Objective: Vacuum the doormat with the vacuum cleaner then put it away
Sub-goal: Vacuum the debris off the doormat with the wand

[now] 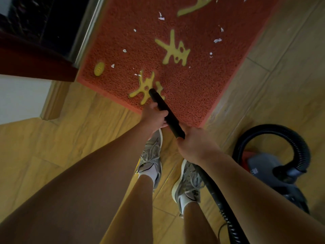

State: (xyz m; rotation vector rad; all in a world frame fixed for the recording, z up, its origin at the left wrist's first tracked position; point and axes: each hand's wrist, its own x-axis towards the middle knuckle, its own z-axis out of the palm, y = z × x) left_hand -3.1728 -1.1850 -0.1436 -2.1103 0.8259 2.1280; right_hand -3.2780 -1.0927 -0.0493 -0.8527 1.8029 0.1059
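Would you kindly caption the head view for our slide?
Both hands, left hand and right hand, steer the vacuum tube over a scrap-littered red doormat.

— Where does the single view sit?

— On the person's head, looking steeply down past both forearms to the sneakers [151, 155] and the tiled floor [52, 138].

— Which way does it face?

— Forward and down, toward the red doormat [202, 81] filling the upper middle, with a door threshold [88, 29] at the upper left.

— How near is it?

— Close: the left hand [154, 118] and right hand [197, 145] lie near the centre, and the wide lens bends the edges. The vacuum cleaner [269, 166] stands at the right margin. No second view shares the scene.
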